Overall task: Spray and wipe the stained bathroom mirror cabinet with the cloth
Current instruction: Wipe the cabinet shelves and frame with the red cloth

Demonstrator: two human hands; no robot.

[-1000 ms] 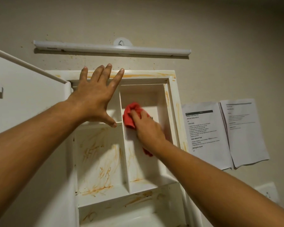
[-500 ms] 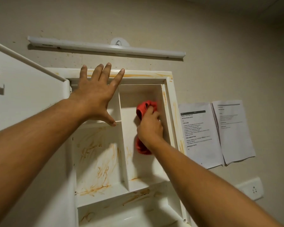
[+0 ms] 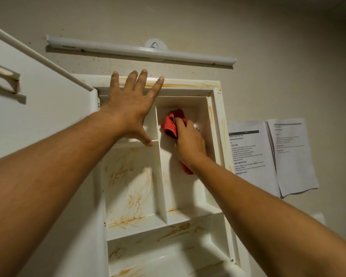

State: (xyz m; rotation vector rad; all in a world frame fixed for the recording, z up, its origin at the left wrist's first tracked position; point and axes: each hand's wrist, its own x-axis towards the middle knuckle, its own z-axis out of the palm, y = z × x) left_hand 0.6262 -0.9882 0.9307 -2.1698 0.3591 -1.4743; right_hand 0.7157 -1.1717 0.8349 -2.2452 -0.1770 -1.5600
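The white wall cabinet (image 3: 218, 136) stands open, its shelves and frame smeared with orange-brown stains. My left hand (image 3: 131, 108) lies flat with spread fingers across the top frame, thumb on the upper left shelf's edge. My right hand (image 3: 189, 142) is inside the upper right compartment and presses a red cloth (image 3: 171, 124) against the back wall; part of the cloth hangs below my wrist. The stains are heaviest in the middle left compartment (image 3: 128, 182) and on the lower shelf edge. No spray bottle is in view.
The cabinet's open door (image 3: 38, 116) swings out at the left, with a small holder on its inner face. A white light bar (image 3: 140, 50) is fixed to the wall above. Two printed sheets (image 3: 272, 156) hang on the wall to the right.
My right hand swept the cloth from the compartment's left side to its right side and back toward the upper left. My left hand stayed on the top frame.
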